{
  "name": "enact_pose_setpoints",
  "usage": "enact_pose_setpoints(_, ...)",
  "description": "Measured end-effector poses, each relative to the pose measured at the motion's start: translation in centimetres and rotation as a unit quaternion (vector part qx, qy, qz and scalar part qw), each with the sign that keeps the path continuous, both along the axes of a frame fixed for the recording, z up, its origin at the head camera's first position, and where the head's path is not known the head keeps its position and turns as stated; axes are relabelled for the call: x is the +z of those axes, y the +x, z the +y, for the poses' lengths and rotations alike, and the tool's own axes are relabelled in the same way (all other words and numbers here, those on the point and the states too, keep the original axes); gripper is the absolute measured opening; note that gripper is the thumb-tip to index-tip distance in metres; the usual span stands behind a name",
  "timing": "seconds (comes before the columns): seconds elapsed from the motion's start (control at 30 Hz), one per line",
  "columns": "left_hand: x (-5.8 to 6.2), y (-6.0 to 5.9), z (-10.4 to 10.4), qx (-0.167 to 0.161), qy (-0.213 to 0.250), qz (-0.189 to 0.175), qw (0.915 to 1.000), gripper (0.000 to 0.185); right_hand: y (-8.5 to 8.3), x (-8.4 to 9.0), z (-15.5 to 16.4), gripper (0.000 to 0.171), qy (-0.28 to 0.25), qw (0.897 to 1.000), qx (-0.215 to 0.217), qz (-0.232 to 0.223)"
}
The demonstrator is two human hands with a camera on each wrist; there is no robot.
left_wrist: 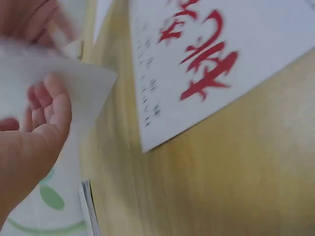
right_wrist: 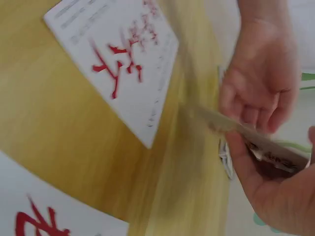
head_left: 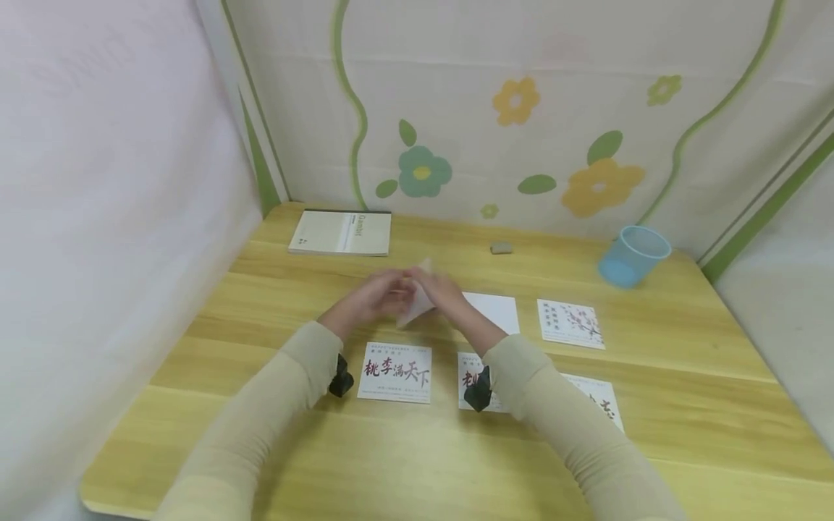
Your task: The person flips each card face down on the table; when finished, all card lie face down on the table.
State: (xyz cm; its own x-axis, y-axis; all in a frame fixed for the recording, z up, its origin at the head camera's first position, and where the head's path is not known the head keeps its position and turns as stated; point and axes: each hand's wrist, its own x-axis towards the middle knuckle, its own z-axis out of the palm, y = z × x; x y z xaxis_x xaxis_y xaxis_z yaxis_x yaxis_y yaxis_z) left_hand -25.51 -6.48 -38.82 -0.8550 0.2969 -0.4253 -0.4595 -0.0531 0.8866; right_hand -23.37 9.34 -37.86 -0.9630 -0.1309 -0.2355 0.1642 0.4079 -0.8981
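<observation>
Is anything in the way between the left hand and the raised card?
Nothing visible: the left hand is right beside the raised card, its fingers next to the card's face, though contact is unclear. The right hand grips the card without coming between them.

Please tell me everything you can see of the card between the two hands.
The card is thin and looks like stiff paper. One face shows plain white; the other bears dark print, too blurred to read. It is tilted up rather than lying flat on the table; contact there is unclear. The right hand grips it, while the left hand is close to its plain face, perhaps touching.
</observation>
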Motion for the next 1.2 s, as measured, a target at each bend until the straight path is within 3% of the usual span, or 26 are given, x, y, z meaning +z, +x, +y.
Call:
enact_pose_setpoints(0.1, -0.5, 0.5, 0.8, -0.02, -0.108, 0.055, 0.9924, 0.044, -0.3, 0.2, 0.4, 0.038, -0.047, 0.996, -0.064, 0.027)
enact_pose_setpoints(0.17, -0.8, 0.7, 0.9, -0.013, -0.154, 0.059, 0.9861, 0.045, -0.5, 0.1, 0.9, 0.031, -0.077, 0.992, -0.093, 0.033)
enact_pose_setpoints(0.23, -1.0, 0.7, 0.7, 0.007, -0.167, 0.046, 0.9848, 0.045, -0.5, -0.2, 1.3, 0.032, -0.087, 0.989, -0.111, 0.037)
enact_pose_setpoints(0.3, -1.2, 0.6, 0.2, 0.02, -0.167, 0.04, 0.9848, 0.042, -0.4, -0.7, 1.5, 0.038, -0.062, 0.99, -0.118, 0.05)
enact_pose_setpoints(0.37, -1.4, 0.6, -0.3, 0.02, -0.203, 0.063, 0.9769, 0.039, -0.5, -1.5, 1.8, 0.044, -0.008, 0.992, -0.106, 0.071)
enact_pose_setpoints(0.43, -1.5, 0.5, -0.8, 0.012, -0.265, 0.099, 0.9593, 0.037, -0.6, -2.6, 1.9, 0.044, 0.051, 0.991, -0.081, 0.09)
enact_pose_setpoints(0.5, -1.7, 0.6, -1.2, -0.007, -0.329, 0.134, 0.9348, 0.035, -0.8, -3.5, 1.8, 0.032, 0.116, 0.987, -0.045, 0.098)
enact_pose_setpoints(0.57, -1.9, 0.8, -1.3, -0.024, -0.384, 0.166, 0.908, 0.032, -0.9, -4.2, 1.6, 0.019, 0.177, 0.979, -0.006, 0.1)
enact_pose_setpoints(0.63, -1.8, 1.0, -1.1, -0.038, -0.418, 0.19, 0.8873, 0.031, -1.0, -4.4, 1.4, 0.014, 0.223, 0.969, 0.02, 0.103)
enact_pose_setpoints(0.73, -1.4, 1.1, -0.9, -0.052, -0.449, 0.209, 0.8673, 0.03, -1.0, -4.2, 1.3, 0.014, 0.268, 0.955, 0.041, 0.118)
enact_pose_setpoints(0.9, -1.5, 1.0, -0.9, -0.064, -0.483, 0.207, 0.8481, 0.03, -1.2, -4.3, 1.5, 0.014, 0.306, 0.938, 0.059, 0.148)
enact_pose_setpoints(0.97, -1.6, 0.9, -1.0, -0.066, -0.491, 0.205, 0.8445, 0.032, -1.2, -4.3, 1.6, 0.015, 0.314, 0.935, 0.06, 0.153)
enact_pose_setpoints(1.07, -1.6, 1.2, -1.5, -0.059, -0.487, 0.204, 0.8473, 0.037, -0.9, -3.7, 2.1, 0.02, 0.285, 0.946, 0.052, 0.147)
enact_pose_setpoints(1.1, -1.5, 1.4, -1.7, -0.054, -0.481, 0.203, 0.8514, 0.04, -0.6, -3.3, 2.4, 0.022, 0.269, 0.952, 0.051, 0.141)
enact_pose_setpoints(1.2, -0.9, 2.6, -2.4, -0.048, -0.434, 0.19, 0.8792, 0.049, 1.0, -1.8, 3.0, 0.029, 0.218, 0.968, 0.064, 0.105)
